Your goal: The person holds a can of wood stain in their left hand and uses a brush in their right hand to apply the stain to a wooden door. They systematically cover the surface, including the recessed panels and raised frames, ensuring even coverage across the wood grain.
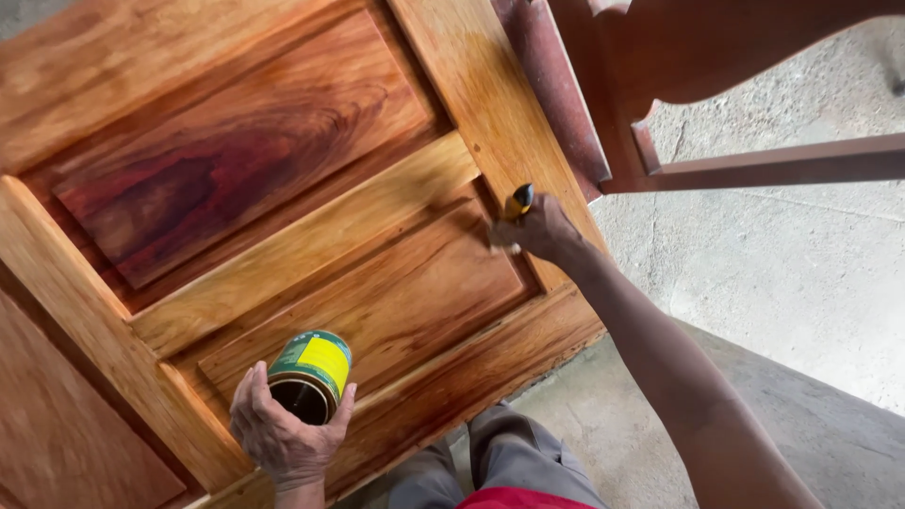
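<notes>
The right hand (539,229) gripped a yellow-handled brush (517,201) against the inner edge of the wooden door (311,236), close to its right stile; bare concrete floor (782,273) lay open beyond that edge. The left hand (283,435) clasped an open tin (311,375), green and yellow, dark liquid inside, over the door's lower rail. A reddish wooden frame (660,66) overhung the door's far corner.

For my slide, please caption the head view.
Left hand holds open green-yellow tin can; right hand presses yellow-handled brush onto glossy wooden panelled door.
</notes>
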